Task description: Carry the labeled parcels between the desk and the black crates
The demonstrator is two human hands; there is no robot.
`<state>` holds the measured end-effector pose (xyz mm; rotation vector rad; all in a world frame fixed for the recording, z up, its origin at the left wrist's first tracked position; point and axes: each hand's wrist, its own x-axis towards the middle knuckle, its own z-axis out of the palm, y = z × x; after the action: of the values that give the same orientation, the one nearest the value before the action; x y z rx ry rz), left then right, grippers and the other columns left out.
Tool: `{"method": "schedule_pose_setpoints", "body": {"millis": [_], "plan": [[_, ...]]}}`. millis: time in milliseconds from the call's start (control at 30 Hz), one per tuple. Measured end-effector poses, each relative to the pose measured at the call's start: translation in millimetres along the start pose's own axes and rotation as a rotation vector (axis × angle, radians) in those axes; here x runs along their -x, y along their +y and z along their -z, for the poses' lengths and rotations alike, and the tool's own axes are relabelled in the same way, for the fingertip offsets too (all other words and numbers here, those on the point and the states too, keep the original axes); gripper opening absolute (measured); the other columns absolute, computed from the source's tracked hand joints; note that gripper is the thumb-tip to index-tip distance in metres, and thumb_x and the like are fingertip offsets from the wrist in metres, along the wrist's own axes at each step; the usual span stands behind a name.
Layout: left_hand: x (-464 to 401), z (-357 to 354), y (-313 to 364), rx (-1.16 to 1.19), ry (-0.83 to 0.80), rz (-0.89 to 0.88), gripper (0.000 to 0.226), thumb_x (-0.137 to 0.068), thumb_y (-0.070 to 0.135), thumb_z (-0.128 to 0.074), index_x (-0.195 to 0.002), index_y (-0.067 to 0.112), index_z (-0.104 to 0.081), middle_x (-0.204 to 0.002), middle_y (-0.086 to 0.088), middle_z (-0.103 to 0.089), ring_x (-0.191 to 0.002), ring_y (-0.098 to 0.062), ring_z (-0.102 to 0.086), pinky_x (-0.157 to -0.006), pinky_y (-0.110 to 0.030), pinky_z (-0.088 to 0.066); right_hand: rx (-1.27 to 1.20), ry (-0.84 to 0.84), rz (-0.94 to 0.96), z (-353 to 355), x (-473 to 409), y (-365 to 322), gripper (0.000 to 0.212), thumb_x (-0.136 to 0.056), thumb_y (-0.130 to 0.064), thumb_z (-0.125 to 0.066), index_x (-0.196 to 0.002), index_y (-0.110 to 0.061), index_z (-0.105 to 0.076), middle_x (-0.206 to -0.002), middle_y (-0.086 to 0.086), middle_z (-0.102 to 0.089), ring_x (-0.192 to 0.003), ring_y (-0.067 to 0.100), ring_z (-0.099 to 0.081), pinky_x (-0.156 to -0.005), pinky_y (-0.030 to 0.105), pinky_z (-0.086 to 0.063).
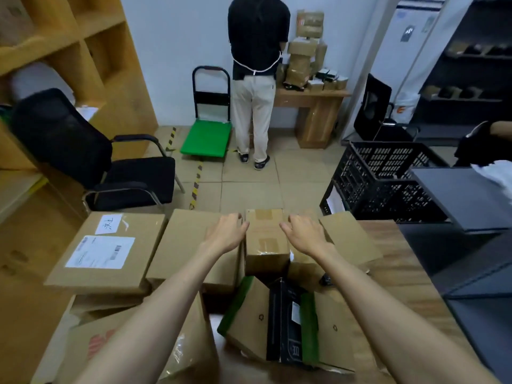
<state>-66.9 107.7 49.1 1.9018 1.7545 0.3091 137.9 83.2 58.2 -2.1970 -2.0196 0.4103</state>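
Note:
A taped brown parcel (266, 242) stands upright among several cardboard boxes on the wooden desk (399, 261). My left hand (225, 234) reaches along its left side and my right hand (303, 234) along its right side, fingers relaxed and slightly spread. I cannot tell whether either hand touches the parcel. A flat box with a white shipping label (106, 252) lies to the left. Black crates (385, 178) are stacked on the floor beyond the desk's right end.
A person in a black top (256, 79) stands with their back to me at a far desk piled with parcels (304, 51). A green trolley (206, 137), a black chair (83, 151), wooden shelves (69, 51) and another person's dark sleeve (482, 142) surround the floor.

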Motion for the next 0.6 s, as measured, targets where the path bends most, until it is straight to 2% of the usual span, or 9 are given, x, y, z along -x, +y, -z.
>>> {"method": "schedule_pose_setpoints", "body": {"millis": [67, 200, 333, 400, 500, 600], "plan": [[-7, -14, -10, 0.003, -0.034, 0.024, 0.043, -0.105, 0.044, -0.046, -0.128, 0.011, -0.059, -0.122, -0.011, -0.067, -0.110, -0.031, -0.063, -0.094, -0.047, -0.054, -0.089, -0.038, -0.046, -23, -10, 5, 0.041, -0.101, -0.041, -0.045, -0.091, -0.005, -0.062, -0.102, 0.019, -0.067, -0.101, 0.039, -0.062, -0.085, 0.047, -0.050], [-23, -33, -21, -0.011, -0.091, 0.065, 0.039, -0.105, 0.042, -0.049, -0.122, 0.010, -0.063, -0.114, -0.008, -0.067, -0.103, -0.027, -0.064, -0.091, -0.045, -0.055, -0.202, -0.089, -0.144, -54, -29, 12, 0.047, -0.101, -0.041, -0.050, -0.112, 0.003, -0.064, -0.121, 0.021, -0.063, -0.113, 0.040, -0.059, -0.095, 0.053, -0.049], [-41, -51, -30, 0.003, -0.139, 0.102, 0.037, -0.103, 0.046, -0.051, -0.108, 0.013, -0.066, -0.103, -0.006, -0.067, -0.094, -0.026, -0.065, -0.086, -0.047, -0.057, -0.277, -0.085, -0.188, -65, -47, 20, 0.038, -0.101, -0.041, -0.051, -0.106, -0.004, -0.060, -0.107, 0.015, -0.065, -0.099, 0.032, -0.063, -0.087, 0.050, -0.052], [-49, -61, -34, 0.026, -0.142, 0.132, 0.038, -0.101, 0.048, -0.052, -0.102, 0.013, -0.067, -0.101, -0.005, -0.067, -0.091, -0.025, -0.065, -0.083, -0.047, -0.058, -0.268, -0.117, -0.202, -68, -55, 23, 0.037, -0.101, -0.041, -0.051, -0.105, -0.005, -0.058, -0.103, 0.014, -0.062, -0.096, 0.031, -0.060, -0.084, 0.045, -0.051], [-57, -76, -37, 0.029, -0.147, 0.169, 0.040, -0.099, 0.051, -0.054, -0.102, 0.014, -0.069, -0.110, -0.005, -0.065, -0.097, -0.026, -0.065, -0.086, -0.048, -0.057, -0.300, -0.184, -0.221, -74, -64, 24, 0.037, -0.101, -0.037, -0.050, -0.106, -0.002, -0.059, -0.102, 0.011, -0.061, -0.094, 0.030, -0.058, -0.075, 0.036, -0.046], [-60, -89, -38, 0.046, -0.151, 0.181, 0.040, -0.099, 0.049, -0.052, -0.113, 0.017, -0.071, -0.119, -0.004, -0.061, -0.109, -0.027, -0.062, -0.093, -0.049, -0.055, -0.367, -0.195, -0.229, -85, -69, 28, 0.041, -0.098, -0.041, -0.051, -0.109, -0.003, -0.063, -0.111, 0.012, -0.065, -0.102, 0.031, -0.061, -0.085, 0.043, -0.053]]}}
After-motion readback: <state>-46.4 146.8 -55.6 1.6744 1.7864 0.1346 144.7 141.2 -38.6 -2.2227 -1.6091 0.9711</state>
